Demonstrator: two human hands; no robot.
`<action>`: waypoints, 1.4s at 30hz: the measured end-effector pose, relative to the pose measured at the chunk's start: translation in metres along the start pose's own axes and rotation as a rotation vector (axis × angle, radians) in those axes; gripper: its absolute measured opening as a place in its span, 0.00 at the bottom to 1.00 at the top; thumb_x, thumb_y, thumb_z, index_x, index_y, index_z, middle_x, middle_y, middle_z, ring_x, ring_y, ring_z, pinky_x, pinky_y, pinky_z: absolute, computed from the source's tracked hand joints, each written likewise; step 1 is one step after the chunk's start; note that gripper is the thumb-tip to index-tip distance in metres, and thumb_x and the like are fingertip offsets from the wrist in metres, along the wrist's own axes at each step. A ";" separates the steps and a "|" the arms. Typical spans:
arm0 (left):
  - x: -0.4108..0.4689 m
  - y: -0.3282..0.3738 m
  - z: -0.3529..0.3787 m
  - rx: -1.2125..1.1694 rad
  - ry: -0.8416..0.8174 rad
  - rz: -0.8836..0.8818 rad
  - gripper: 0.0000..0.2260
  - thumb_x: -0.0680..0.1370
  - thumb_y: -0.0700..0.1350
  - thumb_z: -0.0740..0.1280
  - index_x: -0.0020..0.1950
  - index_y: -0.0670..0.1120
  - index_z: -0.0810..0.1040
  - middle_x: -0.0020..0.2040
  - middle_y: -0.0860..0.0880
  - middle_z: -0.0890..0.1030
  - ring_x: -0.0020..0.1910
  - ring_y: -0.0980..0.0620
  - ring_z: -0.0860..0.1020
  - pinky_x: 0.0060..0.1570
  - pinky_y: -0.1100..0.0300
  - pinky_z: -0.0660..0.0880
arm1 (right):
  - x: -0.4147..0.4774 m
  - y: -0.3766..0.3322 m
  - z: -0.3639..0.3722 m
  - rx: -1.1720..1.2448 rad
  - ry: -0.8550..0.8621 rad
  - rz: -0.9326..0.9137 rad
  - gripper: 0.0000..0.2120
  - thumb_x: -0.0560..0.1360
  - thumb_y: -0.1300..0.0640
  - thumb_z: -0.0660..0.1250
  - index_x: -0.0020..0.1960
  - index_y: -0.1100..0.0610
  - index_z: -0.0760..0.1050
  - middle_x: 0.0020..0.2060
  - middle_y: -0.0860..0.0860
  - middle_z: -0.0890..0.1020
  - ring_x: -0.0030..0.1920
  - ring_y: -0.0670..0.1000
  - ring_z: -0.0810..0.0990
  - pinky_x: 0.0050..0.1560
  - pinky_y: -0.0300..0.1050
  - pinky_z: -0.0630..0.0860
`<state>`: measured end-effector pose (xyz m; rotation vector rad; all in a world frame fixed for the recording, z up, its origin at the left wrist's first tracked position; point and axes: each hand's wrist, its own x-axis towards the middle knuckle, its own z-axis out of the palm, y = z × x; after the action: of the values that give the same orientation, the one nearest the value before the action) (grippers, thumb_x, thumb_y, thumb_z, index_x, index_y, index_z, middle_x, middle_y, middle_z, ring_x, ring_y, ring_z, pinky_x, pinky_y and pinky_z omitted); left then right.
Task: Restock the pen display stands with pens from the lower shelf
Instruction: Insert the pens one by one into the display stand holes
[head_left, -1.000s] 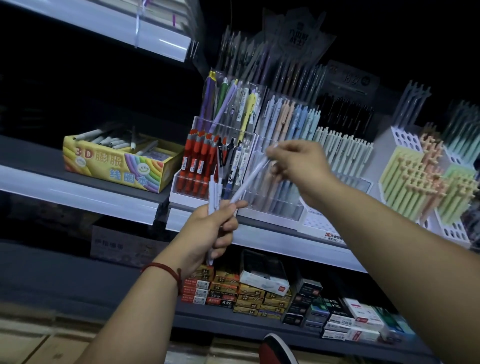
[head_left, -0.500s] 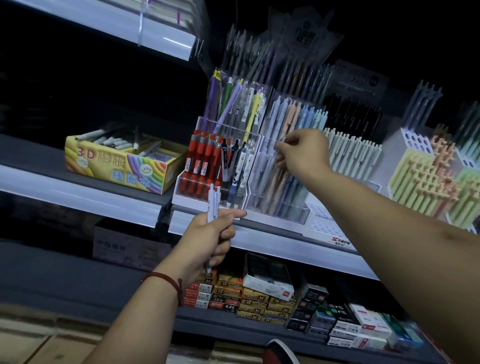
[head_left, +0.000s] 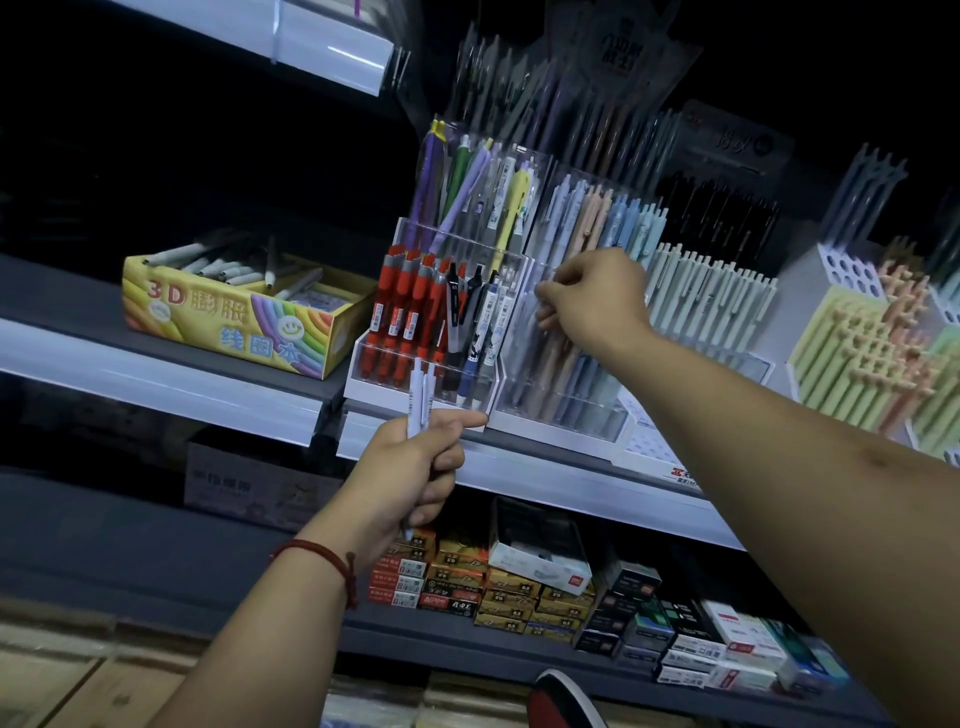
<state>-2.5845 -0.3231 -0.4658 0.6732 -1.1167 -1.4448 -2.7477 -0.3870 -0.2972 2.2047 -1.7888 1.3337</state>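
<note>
Grips white pens upright with the left hand, lower centre of the frame, in front of the red pens. Holds the right hand at the clear stand of pastel pens, centre of the frame, fingers curled against them; cannot tell whether pinching one. Boxes stacked on the lower shelf, bottom centre.
</note>
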 end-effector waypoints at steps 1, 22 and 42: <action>0.000 0.000 -0.001 0.001 -0.001 0.001 0.13 0.86 0.42 0.60 0.64 0.45 0.82 0.31 0.52 0.66 0.23 0.56 0.59 0.18 0.66 0.57 | -0.001 -0.001 0.002 -0.019 -0.027 -0.010 0.09 0.78 0.63 0.72 0.43 0.68 0.82 0.34 0.60 0.85 0.29 0.49 0.85 0.36 0.39 0.83; -0.007 0.007 0.010 -0.034 -0.096 -0.006 0.09 0.86 0.43 0.60 0.50 0.43 0.78 0.30 0.51 0.62 0.21 0.56 0.57 0.19 0.67 0.55 | -0.052 -0.031 0.001 -0.044 -0.475 -0.176 0.08 0.76 0.57 0.75 0.54 0.58 0.83 0.44 0.52 0.85 0.37 0.49 0.83 0.36 0.43 0.79; 0.001 0.003 0.007 -0.029 0.070 -0.026 0.12 0.86 0.40 0.59 0.66 0.44 0.79 0.30 0.52 0.66 0.22 0.57 0.58 0.20 0.68 0.54 | -0.007 -0.008 -0.038 0.091 -0.053 -0.021 0.06 0.82 0.65 0.65 0.53 0.69 0.76 0.36 0.62 0.83 0.36 0.55 0.87 0.43 0.58 0.85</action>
<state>-2.5901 -0.3216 -0.4603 0.7150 -1.0347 -1.4459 -2.7641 -0.3598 -0.2731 2.3199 -1.7502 1.3924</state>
